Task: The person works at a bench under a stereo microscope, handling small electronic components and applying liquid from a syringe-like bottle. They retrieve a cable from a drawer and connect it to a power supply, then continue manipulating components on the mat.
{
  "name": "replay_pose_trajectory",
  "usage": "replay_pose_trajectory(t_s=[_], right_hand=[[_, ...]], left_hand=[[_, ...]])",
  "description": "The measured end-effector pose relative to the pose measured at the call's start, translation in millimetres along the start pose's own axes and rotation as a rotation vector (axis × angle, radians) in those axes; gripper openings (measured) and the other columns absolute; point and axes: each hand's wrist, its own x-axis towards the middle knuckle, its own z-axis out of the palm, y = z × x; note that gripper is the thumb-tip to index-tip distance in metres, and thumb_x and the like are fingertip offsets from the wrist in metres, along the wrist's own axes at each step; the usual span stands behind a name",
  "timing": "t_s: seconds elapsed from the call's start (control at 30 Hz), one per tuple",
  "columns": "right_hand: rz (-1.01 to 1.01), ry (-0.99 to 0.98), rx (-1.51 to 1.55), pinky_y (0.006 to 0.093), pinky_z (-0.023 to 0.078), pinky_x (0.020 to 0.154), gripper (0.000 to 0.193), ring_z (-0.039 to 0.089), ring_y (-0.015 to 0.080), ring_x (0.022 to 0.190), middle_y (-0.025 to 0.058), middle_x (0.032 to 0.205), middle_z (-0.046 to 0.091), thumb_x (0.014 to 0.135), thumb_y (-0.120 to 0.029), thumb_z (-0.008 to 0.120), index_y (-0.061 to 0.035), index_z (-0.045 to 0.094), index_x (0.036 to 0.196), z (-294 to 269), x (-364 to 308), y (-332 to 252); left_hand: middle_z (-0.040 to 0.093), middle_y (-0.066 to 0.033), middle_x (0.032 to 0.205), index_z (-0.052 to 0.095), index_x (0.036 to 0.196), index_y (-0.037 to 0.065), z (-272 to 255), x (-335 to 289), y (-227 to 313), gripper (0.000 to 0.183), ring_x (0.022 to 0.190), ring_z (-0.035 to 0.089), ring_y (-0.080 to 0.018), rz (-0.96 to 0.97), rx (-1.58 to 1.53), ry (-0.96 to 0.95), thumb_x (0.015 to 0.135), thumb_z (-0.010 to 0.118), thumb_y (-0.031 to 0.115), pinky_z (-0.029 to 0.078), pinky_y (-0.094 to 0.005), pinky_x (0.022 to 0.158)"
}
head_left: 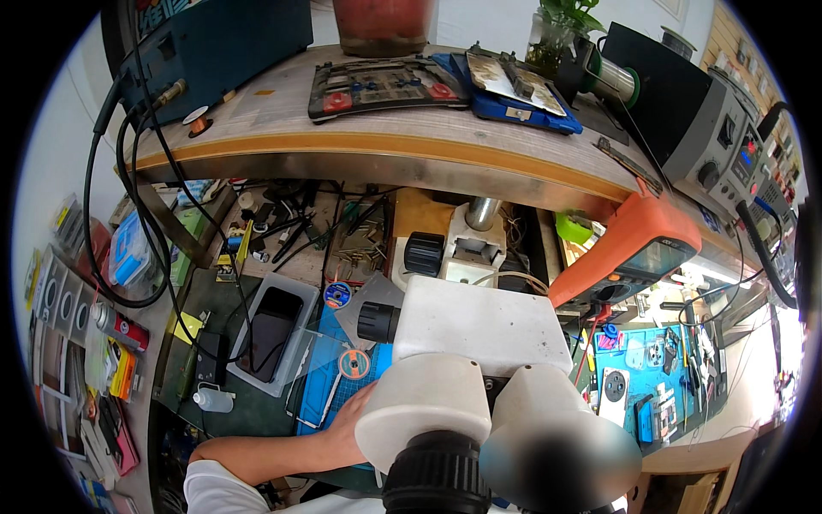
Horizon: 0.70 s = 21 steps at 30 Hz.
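While peering past microscope [479, 344] over bench [265, 420], cannot tell closure of left hand [348, 433], partly hidden behind it; cannot see right hand. Judge microscope heavy, rigid; grip by housing [486, 315].

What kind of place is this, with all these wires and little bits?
It's probably a workshop for fixing small electronics. There's a big white microscope, an orange meter with a screen, and what looks like a dark phone.
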Motion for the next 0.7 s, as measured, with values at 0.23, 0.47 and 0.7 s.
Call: replay_pose_trajectory(t_s=[0.23,0.47,0.7], right_hand=[[0.003,0.008,-0.013,0.0430,0.052,0.091,0.037,0.063,0.0329,0.107,0.0189,0.119,0.060,0.092,-0.015,0.060,-0.0036,0.057,0.127,0.2,-0.1,0.5],[0.008,0.014,-0.017,0.0430,0.052,0.091,0.037,0.063,0.0333,0.106,0.0192,0.118,0.061,0.091,-0.015,0.060,-0.0035,0.057,0.126,0.0,-1.6,1.0],[0.012,0.021,-0.030,0.0429,0.052,0.090,0.036,0.063,0.0337,0.105,0.0195,0.118,0.061,0.091,-0.016,0.061,-0.0034,0.057,0.125,-0.7,-1.7,0.7]], left_hand=[[0.050,-0.0229,0.139,0.057,0.133,0.004,0.6,0.4,-1.3,0.062,0.129,0.047,-0.0424,0.003,-0.005,-0.007,0.081,0.074,0.032,0.040,-0.0499,0.110],[0.053,-0.0216,0.136,0.059,0.131,0.004,0.9,2.7,1.5,0.059,0.127,0.050,-0.0420,0.017,0.015,0.019,0.080,0.074,0.031,0.042,-0.0493,0.108],[0.054,-0.0212,0.135,0.061,0.129,0.004,0.0,5.1,1.0,0.058,0.127,0.051,-0.0419,0.055,0.041,0.027,0.079,0.075,0.030,0.042,-0.0491,0.108]])
